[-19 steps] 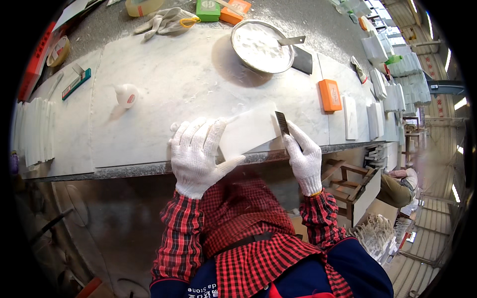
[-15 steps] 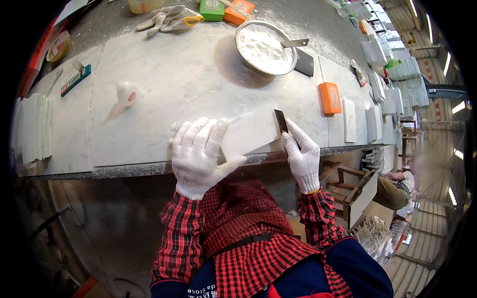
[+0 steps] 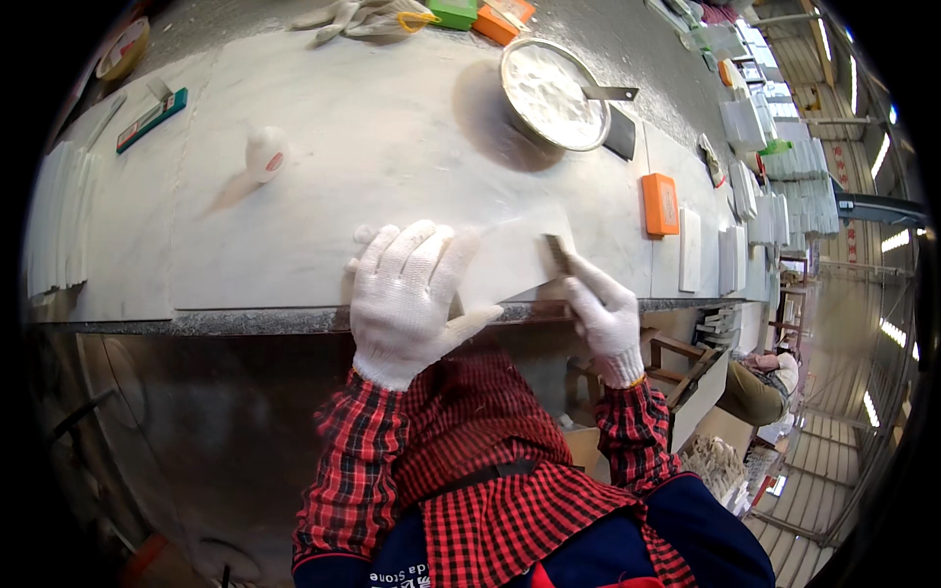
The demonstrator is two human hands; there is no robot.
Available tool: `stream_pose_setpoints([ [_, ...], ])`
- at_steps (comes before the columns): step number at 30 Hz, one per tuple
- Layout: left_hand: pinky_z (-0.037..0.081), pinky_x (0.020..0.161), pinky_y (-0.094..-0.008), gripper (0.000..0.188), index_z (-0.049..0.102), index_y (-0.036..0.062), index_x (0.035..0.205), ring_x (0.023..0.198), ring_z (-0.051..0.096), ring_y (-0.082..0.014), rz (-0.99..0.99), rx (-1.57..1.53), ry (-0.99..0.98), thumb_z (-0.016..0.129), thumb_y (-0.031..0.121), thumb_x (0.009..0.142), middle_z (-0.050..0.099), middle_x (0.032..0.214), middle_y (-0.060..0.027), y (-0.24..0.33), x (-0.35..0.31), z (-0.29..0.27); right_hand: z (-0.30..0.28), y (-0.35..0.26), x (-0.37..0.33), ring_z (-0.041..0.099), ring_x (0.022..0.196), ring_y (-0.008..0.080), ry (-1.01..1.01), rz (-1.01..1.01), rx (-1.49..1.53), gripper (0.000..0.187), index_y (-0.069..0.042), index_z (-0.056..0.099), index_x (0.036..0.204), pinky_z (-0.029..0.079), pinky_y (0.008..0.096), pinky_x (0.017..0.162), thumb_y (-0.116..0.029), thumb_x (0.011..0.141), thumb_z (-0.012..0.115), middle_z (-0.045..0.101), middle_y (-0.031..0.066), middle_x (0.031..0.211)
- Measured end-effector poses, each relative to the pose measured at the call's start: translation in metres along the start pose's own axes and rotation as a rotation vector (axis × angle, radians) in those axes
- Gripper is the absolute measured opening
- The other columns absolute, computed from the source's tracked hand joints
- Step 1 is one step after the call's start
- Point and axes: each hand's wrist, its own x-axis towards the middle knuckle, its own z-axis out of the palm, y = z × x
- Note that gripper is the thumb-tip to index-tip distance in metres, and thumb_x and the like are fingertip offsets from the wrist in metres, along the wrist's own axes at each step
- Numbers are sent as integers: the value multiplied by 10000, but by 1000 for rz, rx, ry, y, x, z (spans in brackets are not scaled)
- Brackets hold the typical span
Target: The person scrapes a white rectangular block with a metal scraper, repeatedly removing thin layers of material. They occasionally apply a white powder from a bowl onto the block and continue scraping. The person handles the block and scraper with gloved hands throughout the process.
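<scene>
A white stone tile lies near the table's front edge. My left hand, in a white knit glove, rests palm down with outstretched fingers over the tile's left end. My right hand, gloved alike, pinches a thin dark rectangular scraper at the tile's right edge; motion blurs it. Beyond the tile stands a metal bowl of white paste, with a putty knife leaning in it. A small white bottle is to the left on the table.
An orange box and white slabs are at the right. Stacked white tiles stand at the far left, near a teal case. Loose gloves lie at the back. A wooden frame stands below right, with another person beyond.
The view has shifted slightly. My right hand has drawn the dark scraper a little toward me along the tile's right edge and tilted it. My left hand stays on the tile.
</scene>
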Motion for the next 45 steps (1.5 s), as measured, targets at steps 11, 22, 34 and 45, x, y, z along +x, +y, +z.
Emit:
stream_pose_setpoints([
  [11, 453, 1126, -498, 737, 713, 112, 1317, 1244, 640, -278, -26, -48, -24, 797, 637, 807, 700, 1267, -57, 0, 0, -3, 4, 13, 15, 702, 1029, 143, 197, -111, -193, 401, 56, 670, 1405, 554, 295, 928, -77, 1026, 683, 779, 146, 1202],
  [22, 461, 1125, -489, 723, 717, 106, 1315, 1227, 651, -278, -30, -49, 13, 809, 615, 811, 714, 1242, -56, -1, -1, -1, 23, -9, 19, 727, 1047, 144, 184, -265, -315, 354, 49, 707, 1346, 561, 306, 946, -51, 1006, 690, 800, 195, 1175],
  [34, 444, 1147, -534, 687, 732, 114, 1300, 1243, 650, -283, 29, -50, -1, 833, 558, 785, 706, 1291, -71, 1, -1, -2, -20, 6, 18, 467, 610, 7, 238, 22, 201, 439, -47, 621, 1500, 346, 172, 482, -141, 1074, 662, 589, -40, 795],
  [45, 167, 1277, -674, 734, 679, 155, 1385, 1483, 432, -433, 217, -217, -632, 898, 428, 740, 507, 1584, -71, 103, 13, -3, -51, 51, 24, 457, 663, 12, 353, -150, 108, 411, -14, 659, 1460, 370, 200, 527, -128, 1067, 687, 646, -38, 889],
])
